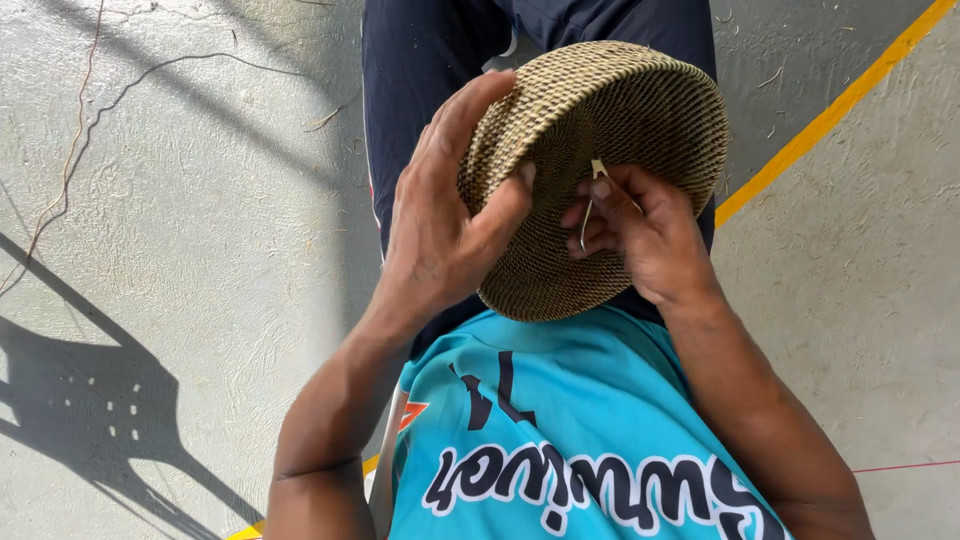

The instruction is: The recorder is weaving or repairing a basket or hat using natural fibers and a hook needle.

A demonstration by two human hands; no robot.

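A round woven straw basket (pixel 610 110) rests on my lap, tilted with its open side toward me. My left hand (pixel 445 215) cups the basket's left rim, thumb pressed on the inner weave. My right hand (pixel 640 230) lies against the inside of the basket, its fingers pinching a thin pale straw strand (pixel 590 205) that hangs down from the fingertips. Dark trousers (pixel 420 60) show behind the basket and a turquoise shirt (pixel 560 420) fills the lower middle of the view.
Rough grey concrete floor (pixel 200 200) surrounds me. A yellow painted line (pixel 830 115) runs diagonally at the upper right. A chair's shadow (pixel 90 400) falls at the lower left. Thin cords (pixel 70 160) and bits of straw lie on the floor.
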